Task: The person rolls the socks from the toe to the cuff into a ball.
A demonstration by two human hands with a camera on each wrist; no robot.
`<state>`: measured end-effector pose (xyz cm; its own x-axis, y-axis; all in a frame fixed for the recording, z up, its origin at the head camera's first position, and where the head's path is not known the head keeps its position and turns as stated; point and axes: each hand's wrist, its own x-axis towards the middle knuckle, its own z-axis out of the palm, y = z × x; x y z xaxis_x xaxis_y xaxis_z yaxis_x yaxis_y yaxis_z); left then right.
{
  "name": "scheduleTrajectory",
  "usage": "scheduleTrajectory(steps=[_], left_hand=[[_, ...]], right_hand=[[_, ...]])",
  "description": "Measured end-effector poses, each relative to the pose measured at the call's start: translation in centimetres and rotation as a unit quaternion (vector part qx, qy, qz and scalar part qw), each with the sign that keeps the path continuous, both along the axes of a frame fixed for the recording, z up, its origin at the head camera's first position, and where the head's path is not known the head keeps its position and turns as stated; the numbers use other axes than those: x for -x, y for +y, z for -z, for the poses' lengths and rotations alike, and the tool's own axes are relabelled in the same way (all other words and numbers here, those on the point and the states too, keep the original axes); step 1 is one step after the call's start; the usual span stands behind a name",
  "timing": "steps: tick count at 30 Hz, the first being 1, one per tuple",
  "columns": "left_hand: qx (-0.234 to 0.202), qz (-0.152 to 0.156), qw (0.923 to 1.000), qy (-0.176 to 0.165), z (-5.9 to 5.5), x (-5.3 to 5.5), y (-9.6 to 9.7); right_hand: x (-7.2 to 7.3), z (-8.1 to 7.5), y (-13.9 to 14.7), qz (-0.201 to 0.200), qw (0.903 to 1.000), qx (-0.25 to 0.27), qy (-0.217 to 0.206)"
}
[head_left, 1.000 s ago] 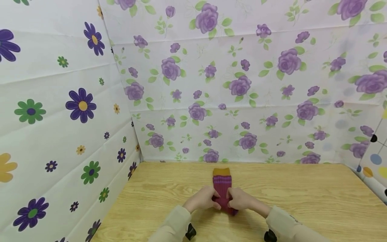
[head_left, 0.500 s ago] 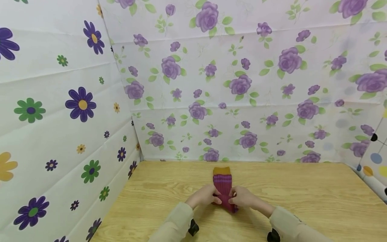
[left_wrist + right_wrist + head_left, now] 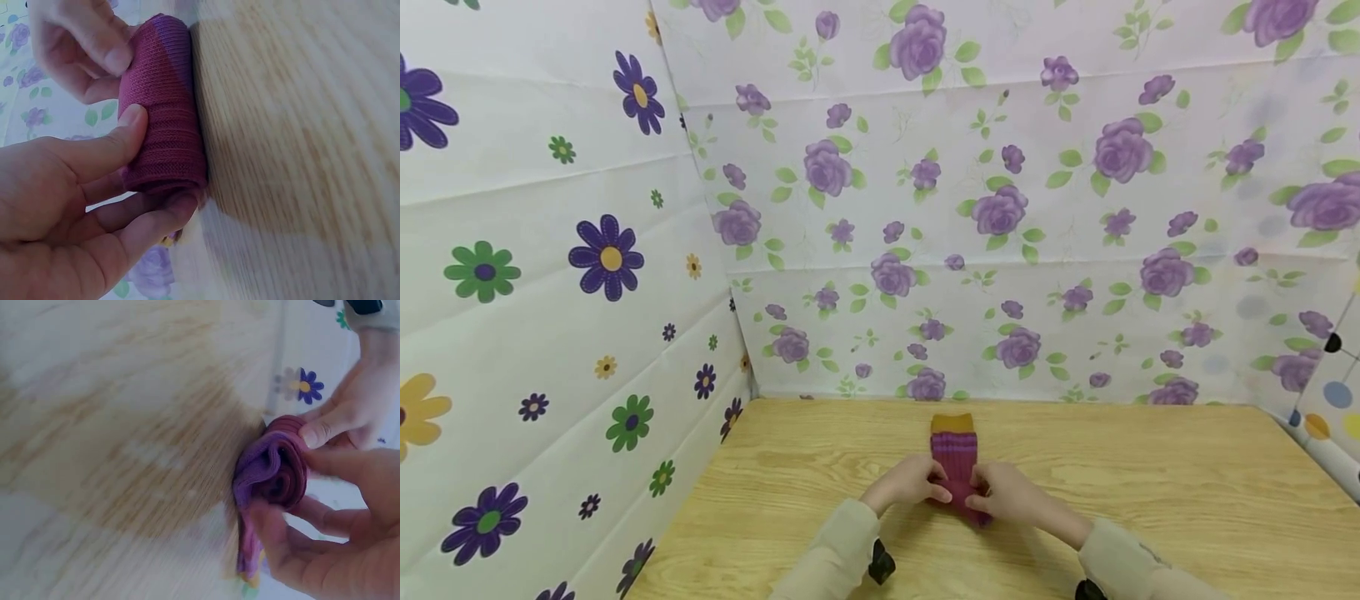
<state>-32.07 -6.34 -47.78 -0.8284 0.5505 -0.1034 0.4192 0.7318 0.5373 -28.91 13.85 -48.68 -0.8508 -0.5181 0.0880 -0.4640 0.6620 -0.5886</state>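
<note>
A maroon ribbed sock (image 3: 955,454) with purple stripes and a mustard end lies lengthwise on the wooden table (image 3: 1120,475). Its near part is wound into a thick roll (image 3: 162,112), and the flat mustard end points away from me. My left hand (image 3: 910,483) grips the roll's left end, thumb on top and fingers curled at the end. At the right end, my right hand (image 3: 1006,492) pinches the roll between thumb and fingers. The right wrist view shows the spiral layers (image 3: 281,478) and a purple fold standing out of that end.
A white flowered sheet (image 3: 865,208) hangs behind the table's far edge. Another sheet with daisies (image 3: 550,333) runs along the left side, and a dotted one (image 3: 1330,400) stands at the right. Black wrist straps (image 3: 882,562) sit below the sleeves.
The right hand has shifted slightly to the right along the roll's end. The roll's near edge sits slightly farther from me. Both hands stay on the sock.
</note>
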Motion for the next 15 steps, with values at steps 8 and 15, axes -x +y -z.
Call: scheduleTrajectory(steps=[8, 15], left_hand=[[0.022, -0.011, 0.9997, 0.002, -0.1, 0.3, 0.4], [0.022, -0.011, 0.9997, -0.004, -0.4, 0.3, 0.5]], right_hand=[[-1.2, 0.5, -1.0, -0.009, 0.9807, -0.138, 0.138], [-1.7, 0.7, -1.4, -0.013, 0.9645, -0.174, 0.198]])
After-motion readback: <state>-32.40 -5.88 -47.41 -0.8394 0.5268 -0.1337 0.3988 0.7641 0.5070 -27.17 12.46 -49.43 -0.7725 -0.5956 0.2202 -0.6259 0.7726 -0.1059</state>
